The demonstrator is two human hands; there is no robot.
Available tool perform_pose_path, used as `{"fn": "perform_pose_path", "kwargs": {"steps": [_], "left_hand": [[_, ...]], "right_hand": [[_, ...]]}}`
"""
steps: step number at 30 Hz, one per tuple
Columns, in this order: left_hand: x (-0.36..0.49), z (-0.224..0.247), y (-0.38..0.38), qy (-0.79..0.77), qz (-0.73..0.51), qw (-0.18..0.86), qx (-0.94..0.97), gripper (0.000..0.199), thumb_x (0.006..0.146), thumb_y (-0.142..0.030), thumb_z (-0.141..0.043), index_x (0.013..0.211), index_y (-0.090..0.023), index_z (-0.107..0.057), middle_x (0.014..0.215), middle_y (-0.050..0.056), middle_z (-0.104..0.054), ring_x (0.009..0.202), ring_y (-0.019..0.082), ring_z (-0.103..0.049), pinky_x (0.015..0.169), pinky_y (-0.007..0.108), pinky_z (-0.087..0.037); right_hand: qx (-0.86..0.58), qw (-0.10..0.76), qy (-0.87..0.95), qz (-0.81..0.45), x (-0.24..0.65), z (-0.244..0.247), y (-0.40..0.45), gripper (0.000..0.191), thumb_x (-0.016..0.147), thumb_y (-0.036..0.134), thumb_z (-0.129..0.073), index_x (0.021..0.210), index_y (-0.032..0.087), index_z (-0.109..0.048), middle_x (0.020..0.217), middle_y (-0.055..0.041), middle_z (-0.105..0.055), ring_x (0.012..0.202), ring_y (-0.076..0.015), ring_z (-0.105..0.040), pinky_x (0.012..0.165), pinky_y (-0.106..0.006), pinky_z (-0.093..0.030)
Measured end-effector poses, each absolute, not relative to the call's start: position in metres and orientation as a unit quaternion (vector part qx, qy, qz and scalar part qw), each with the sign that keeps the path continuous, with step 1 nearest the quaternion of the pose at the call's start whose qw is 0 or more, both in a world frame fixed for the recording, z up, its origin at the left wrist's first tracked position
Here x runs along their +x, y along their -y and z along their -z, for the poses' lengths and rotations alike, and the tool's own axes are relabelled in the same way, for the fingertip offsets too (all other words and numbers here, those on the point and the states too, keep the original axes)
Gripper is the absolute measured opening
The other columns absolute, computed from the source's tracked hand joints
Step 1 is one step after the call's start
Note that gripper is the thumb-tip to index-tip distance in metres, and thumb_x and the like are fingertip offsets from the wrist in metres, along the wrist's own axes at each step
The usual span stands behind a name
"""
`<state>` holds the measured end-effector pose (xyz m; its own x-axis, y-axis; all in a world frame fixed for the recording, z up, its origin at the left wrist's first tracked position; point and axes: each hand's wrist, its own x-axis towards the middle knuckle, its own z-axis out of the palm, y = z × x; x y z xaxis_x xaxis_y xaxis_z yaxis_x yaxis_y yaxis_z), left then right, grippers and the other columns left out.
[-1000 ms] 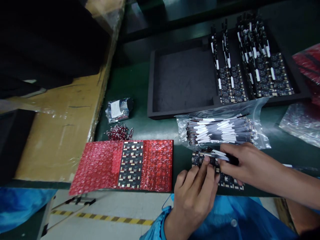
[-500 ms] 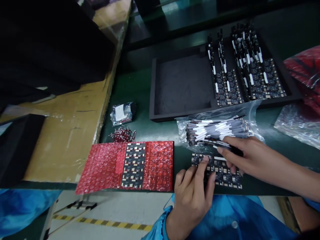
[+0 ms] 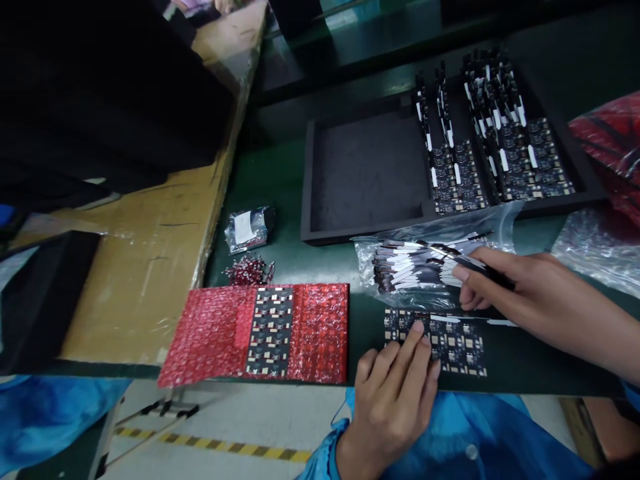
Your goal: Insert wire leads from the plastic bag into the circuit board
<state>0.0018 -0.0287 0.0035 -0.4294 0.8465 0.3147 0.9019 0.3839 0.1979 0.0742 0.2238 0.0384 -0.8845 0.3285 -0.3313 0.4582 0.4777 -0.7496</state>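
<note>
My left hand (image 3: 397, 400) rests with fingers spread on a dark circuit board panel (image 3: 453, 343) at the table's front edge, its index fingertip on the board. A cable with a white label (image 3: 445, 319) lies across that panel and runs off to the right. Above the panel, my right hand (image 3: 520, 283) pinches a black cable with a white label over the right end of an open clear bag (image 3: 367, 270). A bundle of similar labelled cables (image 3: 405, 267) lies in the bag.
A black foam tray (image 3: 367, 173) behind the bag holds panels with cables at its right. To the left are red bubble wrap (image 3: 210, 333) with another panel (image 3: 270, 330), small red wires (image 3: 249, 270) and a small labelled bag (image 3: 249, 229). More plastic (image 3: 600, 247) lies at right.
My right hand has moved up and right, off the panel to the cable bag. A labelled cable now shows lying across the panel. My left hand has shifted slightly, its fingers still on the board.
</note>
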Motion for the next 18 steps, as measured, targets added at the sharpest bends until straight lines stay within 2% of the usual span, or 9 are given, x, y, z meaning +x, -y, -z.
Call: {"fn": "perform_pose_path", "kwargs": {"steps": [6, 10, 13, 15, 18], "left_hand": [[0.003, -0.001, 0.023, 0.843, 0.188, 0.065, -0.499, 0.034, 0.093, -0.039, -0.063, 0.123, -0.024, -0.061, 0.127, -0.001, -0.067, 0.103, 0.014, -0.068, 0.082, 0.033, -0.054], [0.001, -0.002, 0.022, 0.848, 0.183, 0.057, -0.495, 0.034, 0.094, -0.04, -0.061, 0.124, -0.024, -0.06, 0.127, -0.002, -0.068, 0.101, 0.014, -0.067, 0.082, 0.032, -0.052], [-0.001, -0.004, 0.022, 0.853, 0.195, 0.044, -0.481, 0.033, 0.094, -0.041, -0.061, 0.123, -0.027, -0.06, 0.124, -0.005, -0.069, 0.099, 0.013, -0.067, 0.082, 0.032, -0.05], [-0.002, -0.005, 0.021, 0.859, 0.207, 0.036, -0.466, 0.031, 0.094, -0.042, -0.06, 0.121, -0.028, -0.061, 0.122, -0.006, -0.07, 0.098, 0.013, -0.066, 0.082, 0.033, -0.049], [-0.002, -0.006, 0.02, 0.866, 0.209, 0.027, -0.453, 0.031, 0.095, -0.043, -0.058, 0.121, -0.028, -0.061, 0.122, -0.005, -0.07, 0.098, 0.014, -0.066, 0.083, 0.033, -0.047]], "right_hand": [[0.247, 0.031, -0.858, 0.448, 0.074, -0.044, -0.229, 0.043, 0.109, 0.063, -0.056, 0.081, 0.032, -0.067, 0.078, -0.0038, -0.084, 0.076, -0.0311, -0.082, 0.07, -0.04, -0.056], [0.259, 0.032, -0.854, 0.449, 0.074, -0.05, -0.228, 0.049, 0.109, 0.068, -0.054, 0.079, 0.032, -0.068, 0.076, -0.0026, -0.081, 0.074, -0.0279, -0.078, 0.068, -0.038, -0.054], [0.277, 0.041, -0.827, 0.488, 0.076, -0.054, -0.228, 0.049, 0.106, 0.072, -0.06, 0.078, 0.032, -0.067, 0.073, -0.0002, -0.077, 0.066, -0.0233, -0.074, 0.061, -0.034, -0.054], [0.29, 0.044, -0.8, 0.524, 0.077, -0.055, -0.227, 0.05, 0.103, 0.074, -0.065, 0.076, 0.032, -0.066, 0.064, 0.0021, -0.069, 0.055, -0.0199, -0.066, 0.053, -0.031, -0.052], [0.302, 0.035, -0.769, 0.562, 0.078, -0.058, -0.227, 0.052, 0.1, 0.073, -0.07, 0.071, 0.031, -0.064, 0.051, 0.0064, -0.051, 0.043, -0.0161, -0.049, 0.041, -0.028, -0.039]]}}
